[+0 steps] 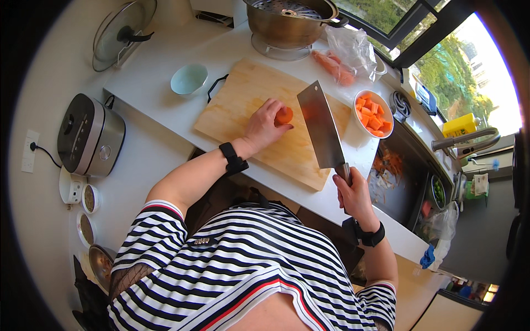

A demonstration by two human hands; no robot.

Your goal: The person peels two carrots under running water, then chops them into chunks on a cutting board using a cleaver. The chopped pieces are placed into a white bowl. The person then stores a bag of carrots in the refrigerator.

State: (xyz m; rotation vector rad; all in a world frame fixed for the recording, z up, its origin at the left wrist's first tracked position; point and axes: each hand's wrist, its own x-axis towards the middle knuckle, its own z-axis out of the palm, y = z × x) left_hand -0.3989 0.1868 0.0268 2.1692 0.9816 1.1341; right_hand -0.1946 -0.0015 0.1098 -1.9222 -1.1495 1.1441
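My left hand [267, 124] grips a piece of carrot [284, 116] over the wooden cutting board [232, 107], its round cut face turned to the right. Part of the carrot is hidden by my fingers. In my right hand [354, 192] is the handle of a cleaver [321, 124]. Its broad steel blade points away from me above the right part of the board, apart from the carrot. Just right of the board stands a white bowl [358, 124] of carrot chunks [372, 115].
A pale green bowl [189, 79] sits left of the board. Behind it stand a steel steamer pot [285, 27] and a plastic bag [352, 49] beside whole carrots [333, 68]. The sink [408, 182] at right holds peelings [387, 163]. A rice cooker [91, 134] is at left.
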